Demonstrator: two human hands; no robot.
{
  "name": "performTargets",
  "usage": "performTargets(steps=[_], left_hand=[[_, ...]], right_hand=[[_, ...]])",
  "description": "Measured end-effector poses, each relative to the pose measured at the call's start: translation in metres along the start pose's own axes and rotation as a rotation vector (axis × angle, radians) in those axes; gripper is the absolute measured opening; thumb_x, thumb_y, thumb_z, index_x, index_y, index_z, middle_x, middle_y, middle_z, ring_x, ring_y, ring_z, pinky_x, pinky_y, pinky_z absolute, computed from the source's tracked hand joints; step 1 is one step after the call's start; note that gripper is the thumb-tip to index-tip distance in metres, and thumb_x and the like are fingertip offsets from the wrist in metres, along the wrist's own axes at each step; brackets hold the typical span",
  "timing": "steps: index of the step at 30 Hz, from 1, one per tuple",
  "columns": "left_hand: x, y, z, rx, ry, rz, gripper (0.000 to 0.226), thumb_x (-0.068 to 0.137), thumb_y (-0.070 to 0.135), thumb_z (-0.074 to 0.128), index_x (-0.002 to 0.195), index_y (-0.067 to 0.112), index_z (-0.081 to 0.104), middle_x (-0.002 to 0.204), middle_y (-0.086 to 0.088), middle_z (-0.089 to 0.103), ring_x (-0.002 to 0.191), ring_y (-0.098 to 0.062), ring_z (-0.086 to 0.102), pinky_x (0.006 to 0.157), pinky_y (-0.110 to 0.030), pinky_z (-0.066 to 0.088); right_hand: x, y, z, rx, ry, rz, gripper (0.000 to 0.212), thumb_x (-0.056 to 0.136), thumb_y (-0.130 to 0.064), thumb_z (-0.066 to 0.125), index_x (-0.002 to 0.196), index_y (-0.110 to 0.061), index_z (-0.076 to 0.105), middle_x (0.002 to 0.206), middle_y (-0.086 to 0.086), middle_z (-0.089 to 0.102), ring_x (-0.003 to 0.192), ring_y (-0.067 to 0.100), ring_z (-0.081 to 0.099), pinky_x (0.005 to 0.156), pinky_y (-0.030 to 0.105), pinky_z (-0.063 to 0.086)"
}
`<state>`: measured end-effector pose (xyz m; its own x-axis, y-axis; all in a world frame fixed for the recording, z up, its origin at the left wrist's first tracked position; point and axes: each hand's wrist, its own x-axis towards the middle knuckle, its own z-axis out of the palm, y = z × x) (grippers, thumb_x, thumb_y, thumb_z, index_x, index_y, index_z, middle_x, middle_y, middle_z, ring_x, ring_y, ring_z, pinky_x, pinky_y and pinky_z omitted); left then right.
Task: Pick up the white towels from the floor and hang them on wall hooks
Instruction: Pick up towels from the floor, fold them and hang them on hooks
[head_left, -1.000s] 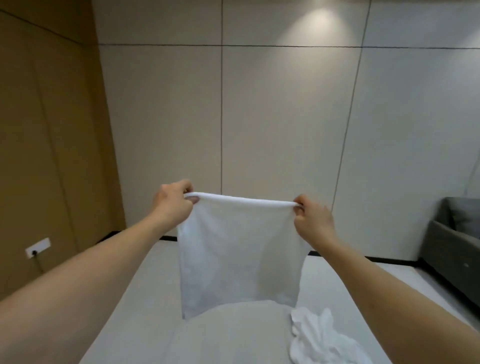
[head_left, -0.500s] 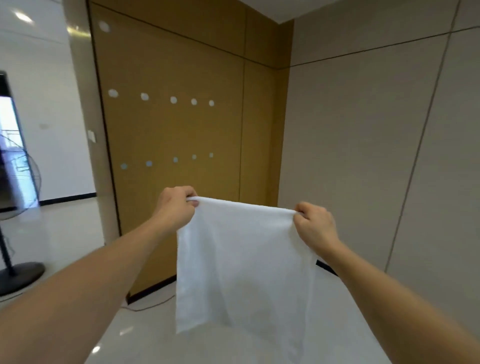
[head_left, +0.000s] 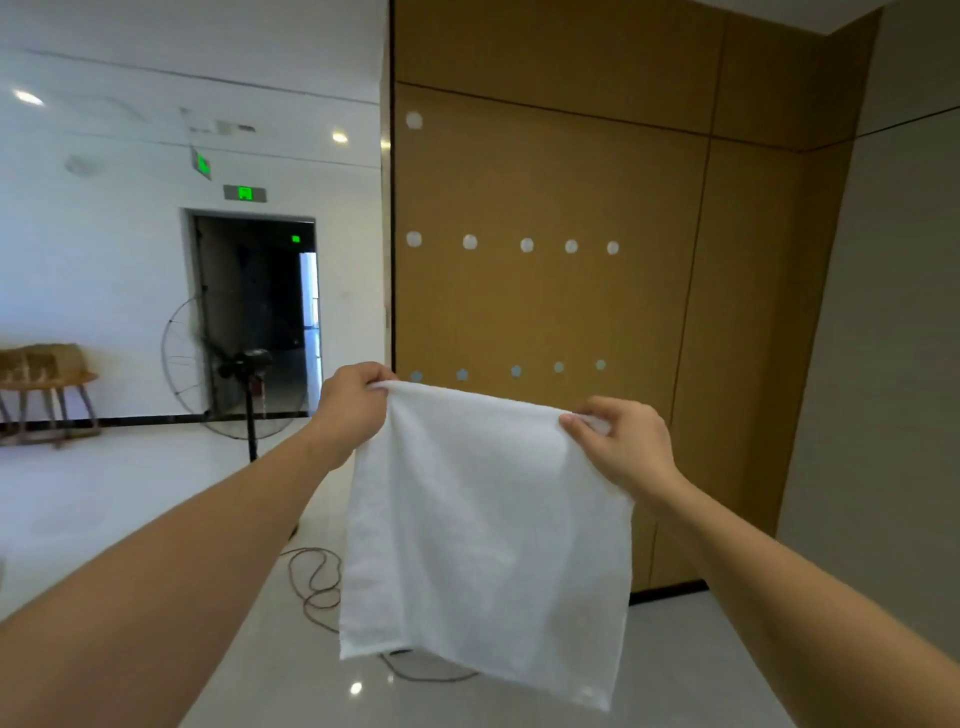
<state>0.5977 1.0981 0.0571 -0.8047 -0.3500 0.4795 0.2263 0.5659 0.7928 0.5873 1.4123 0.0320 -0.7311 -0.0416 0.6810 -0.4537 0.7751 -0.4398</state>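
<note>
A white towel (head_left: 483, 535) hangs spread out in front of me, held by its top edge. My left hand (head_left: 350, 405) grips the upper left corner and my right hand (head_left: 618, 441) pinches the upper right corner. Behind the towel stands a brown wooden wall panel (head_left: 545, 312) with rows of small round white hooks (head_left: 527, 245): one at the top left, an upper row of several, and a lower row (head_left: 515, 371) just above the towel's top edge. The towel is apart from the panel.
A standing fan (head_left: 244, 379) is on the glossy white floor at left, its cable (head_left: 314, 582) coiled near the towel's lower left. A dark doorway (head_left: 260, 312) and a wooden bench (head_left: 47, 389) lie further left. A grey wall (head_left: 893, 364) closes the right side.
My view has swung left from the grey wall to the brown hook panel, which is now closer and centred. Both hands keep hold of the towel's top corners. The towels on the floor are out of view.
</note>
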Motion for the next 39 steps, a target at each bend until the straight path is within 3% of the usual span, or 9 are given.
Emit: performTargets(steps=[8,11,15,19,22,29,33,35,39], left_hand=[[0.086,-0.013,0.039,-0.024,0.092,-0.099,0.028,0.088,0.014,0.044,0.08,0.024,0.069,0.097,0.001,0.067,0.088,-0.017,0.058,0.071,-0.03,0.044],[0.121,-0.028,0.055,-0.032,0.021,-0.035,0.021,0.081,0.035,0.056,0.078,0.026,0.074,0.095,0.007,0.071,0.092,-0.017,0.062,0.086,-0.039,0.05],[0.184,-0.052,0.071,-0.008,-0.097,0.054,0.041,0.062,0.066,0.076,0.085,0.031,0.077,0.099,0.012,0.071,0.098,-0.013,0.064,0.089,-0.039,0.053],[0.272,-0.085,0.086,0.019,-0.069,0.088,0.033,0.067,0.05,0.083,0.089,0.025,0.076,0.104,0.007,0.07,0.101,-0.016,0.062,0.092,-0.04,0.052],[0.338,-0.103,0.094,0.164,0.046,0.19,0.02,0.077,0.046,0.077,0.086,0.028,0.074,0.092,0.009,0.069,0.092,-0.012,0.062,0.079,-0.028,0.046],[0.463,-0.125,0.115,0.426,0.188,0.394,0.003,0.095,0.029,0.058,0.093,0.031,0.055,0.084,0.004,0.059,0.079,-0.016,0.058,0.071,-0.029,0.043],[0.521,-0.137,0.128,0.457,0.221,0.494,0.027,0.097,0.017,0.05,0.107,0.042,0.05,0.087,0.006,0.059,0.076,-0.013,0.055,0.067,-0.026,0.046],[0.549,-0.144,0.137,0.551,0.219,0.623,0.045,0.097,0.01,0.044,0.126,0.041,0.058,0.09,0.004,0.054,0.08,-0.018,0.053,0.075,-0.026,0.045],[0.617,-0.157,0.154,0.807,0.233,0.708,0.05,0.097,0.011,0.043,0.134,0.042,0.055,0.098,-0.001,0.049,0.084,-0.024,0.054,0.078,-0.03,0.048]], right_hand=[[0.118,0.032,0.09,0.006,0.007,-0.022,0.019,0.094,-0.036,0.058,0.086,-0.021,0.066,0.086,-0.005,0.056,0.08,0.017,0.053,0.066,0.03,0.038],[0.159,0.04,0.131,0.044,-0.045,-0.004,0.023,0.096,-0.023,0.055,0.075,-0.017,0.05,0.083,-0.001,0.046,0.078,0.022,0.049,0.062,0.031,0.033],[0.218,0.051,0.183,-0.014,-0.089,0.001,0.03,0.1,-0.023,0.044,0.072,-0.023,0.033,0.076,-0.002,0.047,0.066,0.016,0.044,0.049,0.031,0.026],[0.281,0.052,0.227,-0.139,-0.073,-0.059,0.023,0.101,-0.031,0.039,0.079,-0.022,0.039,0.075,-0.001,0.054,0.07,0.023,0.051,0.055,0.034,0.034],[0.335,0.044,0.259,-0.2,-0.065,-0.126,0.022,0.101,-0.035,0.035,0.09,-0.02,0.047,0.079,0.002,0.058,0.072,0.026,0.053,0.06,0.035,0.039],[0.45,0.032,0.324,-0.334,0.029,-0.407,0.009,0.099,-0.027,0.032,0.101,-0.024,0.04,0.06,-0.005,0.052,0.05,0.017,0.05,0.044,0.029,0.035],[0.516,0.04,0.362,-0.487,0.003,-0.632,0.038,0.093,-0.017,0.041,0.126,-0.034,0.033,0.075,-0.003,0.058,0.061,0.021,0.055,0.054,0.033,0.048],[0.551,0.046,0.383,-0.525,0.01,-0.687,0.047,0.095,-0.019,0.039,0.137,-0.038,0.029,0.084,-0.002,0.06,0.069,0.022,0.056,0.058,0.033,0.047],[0.625,0.063,0.428,-0.547,0.055,-0.722,0.052,0.098,-0.021,0.037,0.146,-0.04,0.032,0.097,0.002,0.061,0.077,0.023,0.052,0.062,0.03,0.036]])
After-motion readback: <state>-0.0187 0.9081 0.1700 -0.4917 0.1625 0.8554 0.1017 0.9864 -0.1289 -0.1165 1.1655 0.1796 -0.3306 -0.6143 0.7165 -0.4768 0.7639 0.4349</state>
